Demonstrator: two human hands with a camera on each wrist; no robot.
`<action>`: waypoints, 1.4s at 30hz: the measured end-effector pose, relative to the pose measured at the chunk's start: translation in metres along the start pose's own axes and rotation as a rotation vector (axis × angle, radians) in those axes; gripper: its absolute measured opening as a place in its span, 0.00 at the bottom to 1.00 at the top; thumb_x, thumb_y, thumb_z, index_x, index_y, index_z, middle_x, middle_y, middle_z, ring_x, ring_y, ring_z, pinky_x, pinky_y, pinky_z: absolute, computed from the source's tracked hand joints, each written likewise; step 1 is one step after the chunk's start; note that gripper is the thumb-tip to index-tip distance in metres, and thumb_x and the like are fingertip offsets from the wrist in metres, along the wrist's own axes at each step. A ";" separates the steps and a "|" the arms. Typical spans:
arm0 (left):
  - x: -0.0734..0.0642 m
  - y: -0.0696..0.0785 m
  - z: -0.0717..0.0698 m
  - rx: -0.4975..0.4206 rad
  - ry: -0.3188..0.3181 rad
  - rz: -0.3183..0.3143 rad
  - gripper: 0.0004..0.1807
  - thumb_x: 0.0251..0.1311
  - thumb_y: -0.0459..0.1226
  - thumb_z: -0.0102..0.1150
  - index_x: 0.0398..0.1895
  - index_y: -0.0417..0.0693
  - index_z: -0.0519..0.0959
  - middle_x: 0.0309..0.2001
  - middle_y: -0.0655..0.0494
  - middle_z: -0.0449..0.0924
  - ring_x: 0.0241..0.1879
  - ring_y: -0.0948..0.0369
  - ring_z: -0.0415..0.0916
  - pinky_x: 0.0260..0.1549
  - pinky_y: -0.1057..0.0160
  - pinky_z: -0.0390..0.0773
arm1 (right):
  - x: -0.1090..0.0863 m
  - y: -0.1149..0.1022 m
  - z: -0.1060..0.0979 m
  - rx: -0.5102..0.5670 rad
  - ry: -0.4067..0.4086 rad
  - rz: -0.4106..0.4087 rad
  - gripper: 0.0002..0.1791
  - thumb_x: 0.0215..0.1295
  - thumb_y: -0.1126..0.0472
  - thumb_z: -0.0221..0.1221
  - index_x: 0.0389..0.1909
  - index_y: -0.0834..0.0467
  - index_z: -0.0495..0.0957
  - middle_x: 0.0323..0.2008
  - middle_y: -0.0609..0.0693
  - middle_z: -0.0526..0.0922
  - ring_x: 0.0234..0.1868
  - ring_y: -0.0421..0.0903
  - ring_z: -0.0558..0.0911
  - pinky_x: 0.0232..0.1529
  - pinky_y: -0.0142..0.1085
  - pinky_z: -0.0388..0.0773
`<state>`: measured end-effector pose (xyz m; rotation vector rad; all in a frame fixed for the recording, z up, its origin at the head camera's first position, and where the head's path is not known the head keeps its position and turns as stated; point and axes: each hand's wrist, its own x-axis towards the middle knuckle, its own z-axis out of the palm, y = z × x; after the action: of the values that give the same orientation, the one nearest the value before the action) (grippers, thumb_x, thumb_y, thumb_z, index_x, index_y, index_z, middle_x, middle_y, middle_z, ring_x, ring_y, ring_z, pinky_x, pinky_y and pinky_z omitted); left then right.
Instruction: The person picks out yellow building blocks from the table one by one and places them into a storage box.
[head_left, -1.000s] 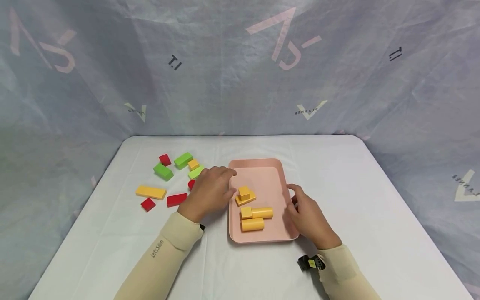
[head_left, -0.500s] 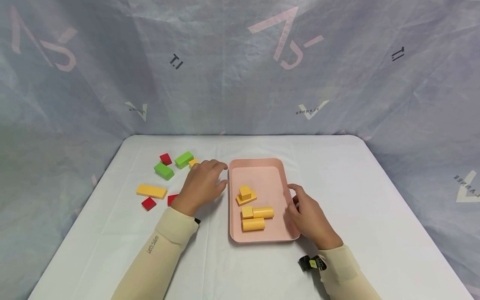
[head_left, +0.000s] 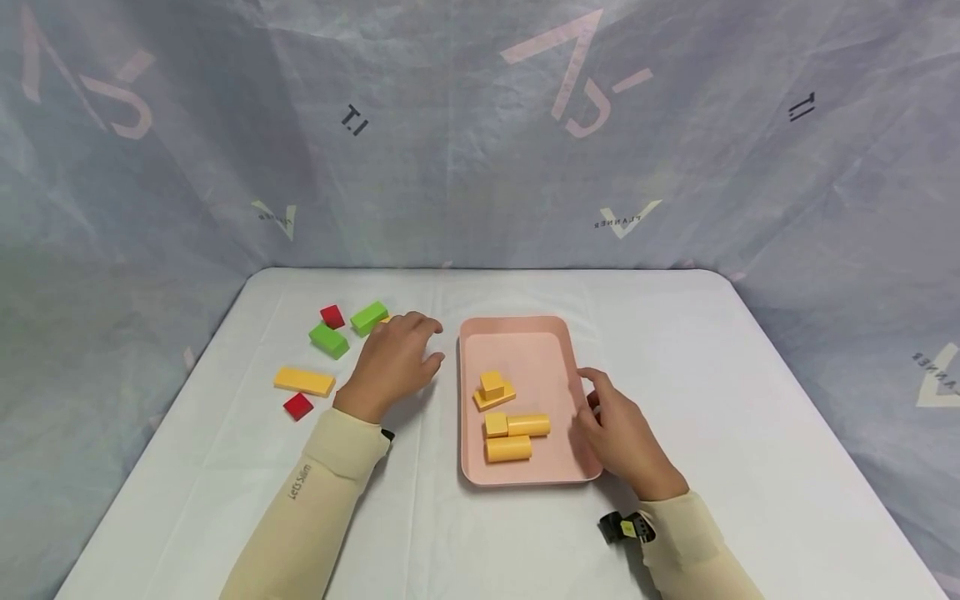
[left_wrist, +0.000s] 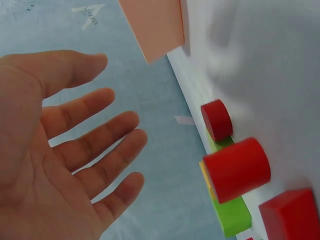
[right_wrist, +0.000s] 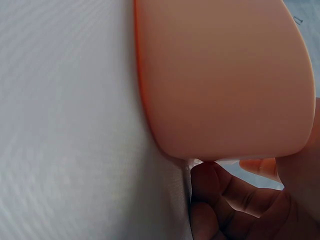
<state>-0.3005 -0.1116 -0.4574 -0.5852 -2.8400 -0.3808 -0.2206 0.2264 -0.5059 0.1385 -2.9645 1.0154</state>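
My left hand (head_left: 393, 362) hovers left of a pink tray (head_left: 536, 358), fingers spread and holding nothing. In the left wrist view, a red cylinder (left_wrist: 237, 170), a short red cylinder (left_wrist: 216, 120) and a red block (left_wrist: 290, 215) stand beyond its fingertips; the hand hides these in the head view. At the tray's right wall, my right hand (head_left: 622, 433) grips the rim, thumb at the edge and fingers along the outside. Inside lie two yellow cylinders (head_left: 508, 449), a yellow cube (head_left: 496, 424) touching one of them, and another yellow cube (head_left: 492, 383) on a flat yellow block (head_left: 501, 397).
Left of my left hand are two green blocks (head_left: 328, 340), a red cube (head_left: 332, 316), a long yellow block (head_left: 303, 382) and another red block (head_left: 298, 407). A grey printed cloth (head_left: 450, 167) hangs behind the white table (head_left: 697, 358).
My left hand has moved left, from over the tray's left rim to above the loose blocks, covering more of them. The right hand stays on the tray's rim.
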 end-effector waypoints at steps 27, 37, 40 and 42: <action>-0.004 -0.044 -0.021 -0.053 -0.119 -0.181 0.25 0.66 0.44 0.64 0.64 0.46 0.78 0.65 0.44 0.74 0.63 0.43 0.73 0.62 0.37 0.71 | 0.000 0.001 0.000 0.014 0.005 -0.007 0.30 0.74 0.61 0.52 0.75 0.51 0.61 0.39 0.48 0.80 0.30 0.43 0.77 0.30 0.36 0.76; -0.006 -0.061 -0.025 -0.089 -0.125 -0.184 0.24 0.67 0.42 0.63 0.64 0.43 0.79 0.63 0.42 0.77 0.62 0.44 0.74 0.62 0.34 0.70 | 0.000 -0.001 0.002 0.004 0.007 -0.003 0.30 0.74 0.60 0.53 0.75 0.51 0.62 0.38 0.48 0.80 0.29 0.43 0.77 0.30 0.36 0.76; -0.003 -0.063 -0.023 -0.092 -0.132 -0.184 0.24 0.67 0.42 0.63 0.64 0.43 0.78 0.62 0.43 0.77 0.61 0.45 0.74 0.61 0.34 0.70 | 0.000 -0.001 0.001 -0.004 0.009 -0.001 0.29 0.74 0.60 0.52 0.75 0.51 0.62 0.38 0.48 0.80 0.28 0.43 0.76 0.30 0.36 0.76; -0.001 -0.064 -0.022 -0.090 -0.136 -0.190 0.24 0.67 0.43 0.63 0.64 0.43 0.78 0.62 0.43 0.77 0.61 0.45 0.74 0.61 0.35 0.70 | 0.000 -0.001 0.001 -0.005 0.011 -0.001 0.29 0.74 0.60 0.52 0.75 0.51 0.62 0.38 0.49 0.80 0.28 0.43 0.76 0.30 0.37 0.76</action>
<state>-0.3228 -0.1754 -0.4500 -0.3714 -3.0330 -0.5229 -0.2206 0.2246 -0.5060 0.1340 -2.9563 1.0057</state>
